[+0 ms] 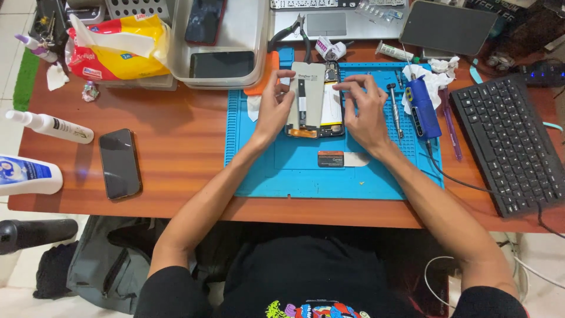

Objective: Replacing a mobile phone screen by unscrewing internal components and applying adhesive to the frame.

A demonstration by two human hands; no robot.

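An opened smartphone [331, 100] lies on a blue work mat [306, 171], its insides showing. My left hand [272, 109] holds a grey replacement screen panel [306, 94] by its left edge, over the left half of the phone. My right hand [366, 109] rests on the phone's right side, fingertips touching the white part near the top. A small dark card and a plastic pick [341, 159] lie on the mat just below the phone.
A blue electric screwdriver [422, 106] and a metal screwdriver [395, 109] lie right of my right hand. A black keyboard [509, 141] sits at right, a black phone [119, 163] and white bottles [50, 125] at left, and a clear tray [220, 65] behind.
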